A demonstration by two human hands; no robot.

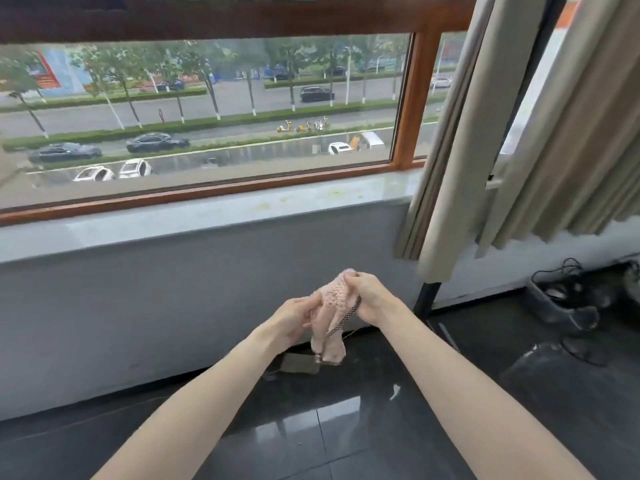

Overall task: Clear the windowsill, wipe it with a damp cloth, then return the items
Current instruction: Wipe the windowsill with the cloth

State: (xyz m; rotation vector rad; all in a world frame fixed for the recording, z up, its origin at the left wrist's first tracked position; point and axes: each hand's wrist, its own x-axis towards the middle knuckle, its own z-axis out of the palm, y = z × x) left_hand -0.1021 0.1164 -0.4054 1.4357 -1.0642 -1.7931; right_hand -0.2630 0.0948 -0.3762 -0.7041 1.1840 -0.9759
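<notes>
We have a single view, from a wide-angle camera worn on the head, facing forward and slightly down toward the window, which fills the upper half of the frame. The windowsill crosses the middle, tilted up to the right. Our forearms enter from the bottom edge, close to the lens; the dark floor fills the lower frame.

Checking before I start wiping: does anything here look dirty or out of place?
Yes. The windowsill has yellowish stains toward its right end, near the curtain. A small flat item lies on the floor by the wall, below the pink cloth.
</notes>
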